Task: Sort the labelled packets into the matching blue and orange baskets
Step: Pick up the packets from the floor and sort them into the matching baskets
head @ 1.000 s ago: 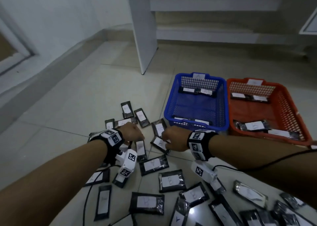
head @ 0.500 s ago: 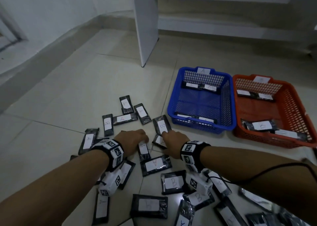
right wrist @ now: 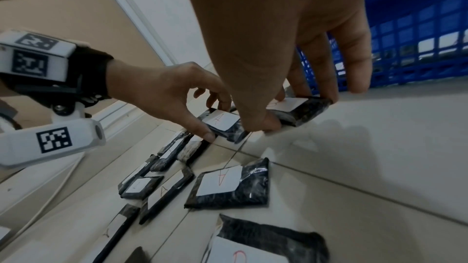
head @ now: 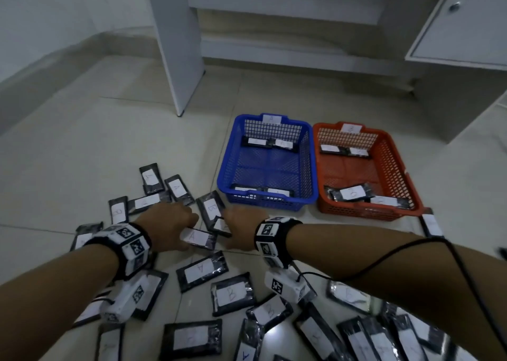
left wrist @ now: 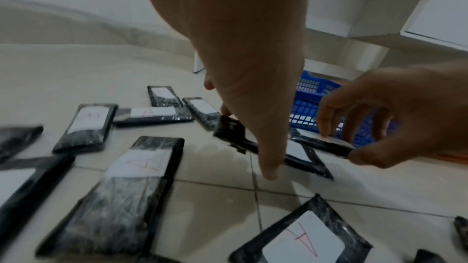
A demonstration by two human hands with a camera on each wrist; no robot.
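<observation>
Black packets with white lettered labels lie scattered on the tiled floor. My left hand (head: 181, 230) pinches a packet labelled A (head: 198, 237) between thumb and fingers, one end lifted off the floor. Right beside it, my right hand (head: 236, 231) pinches another packet (right wrist: 302, 108) by its edges; its letter is partly covered. A packet marked B (head: 210, 209) lies just beyond both hands. The blue basket (head: 307, 152), tagged A, and the orange basket (head: 395, 168), tagged B, stand side by side ahead, each holding several packets.
More packets crowd the floor near me, among them an A packet (head: 202, 274) and a B packet (head: 232, 295). A white desk panel (head: 175, 45) stands ahead on the left and a white cabinet (head: 463, 23) at the right. A black cable (head: 428, 244) runs over my right forearm.
Both hands have closed on packets. My left hand has turned the A packet crosswise and lifted it. The head view has tipped up, so more of the desk shows.
</observation>
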